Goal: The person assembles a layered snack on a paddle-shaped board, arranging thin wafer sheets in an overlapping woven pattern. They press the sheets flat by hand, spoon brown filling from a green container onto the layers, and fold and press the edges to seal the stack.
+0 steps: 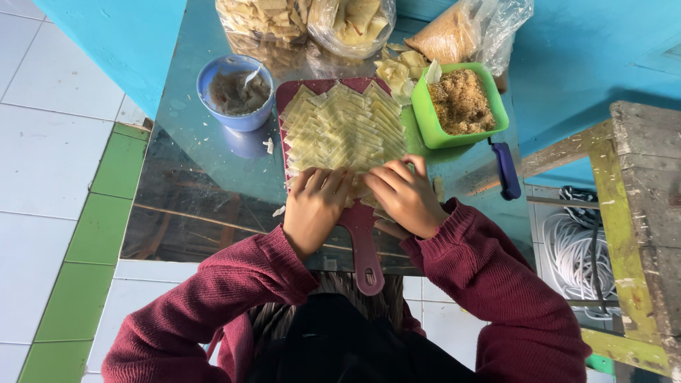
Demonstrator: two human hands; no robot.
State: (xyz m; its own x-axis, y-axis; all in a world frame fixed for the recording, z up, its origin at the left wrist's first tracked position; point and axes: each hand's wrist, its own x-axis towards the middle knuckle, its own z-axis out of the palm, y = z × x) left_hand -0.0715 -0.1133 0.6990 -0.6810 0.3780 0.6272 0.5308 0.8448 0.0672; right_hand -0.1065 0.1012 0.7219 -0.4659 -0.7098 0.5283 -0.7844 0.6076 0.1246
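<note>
A: State the position of the work item

B: Thin pale-yellow dough squares [345,124] lie overlapped in rows, covering most of a dark red cutting board [358,234]. The board rests on a glossy table [206,191], its handle pointing toward the person

A: Hand status?

B: The left hand [316,206] lies knuckles-up on the near edge of the sheets, fingers curled down onto them. The right hand [406,195] is just beside it, fingers bent and pressed on the same near row. Whether either hand pinches a single sheet or only presses on it cannot be told; the fingertips are hidden under the knuckles

A: Expected handling properties?

B: Judged from appearance: very light, limp and thin. The sheets will likely drape and fold when lifted, tear if pulled hard, and cling to one another where they overlap. The surface looks matt rather than wet, so slipping is of minor concern; sticking is the greater one

A: Recommended hold point?

B: Take one sheet at a free corner or exposed edge, using fingertip pads with light pressure. Peel it off the one below rather than dragging it. Support the middle if it sags

A: Adjacent items?

B: A blue bowl [236,92] of grey-brown filling stands left of the board; a green tub [464,106] of brown crumbs stands right. Clear bags [347,21] of fried pieces lie at the far edge
</note>
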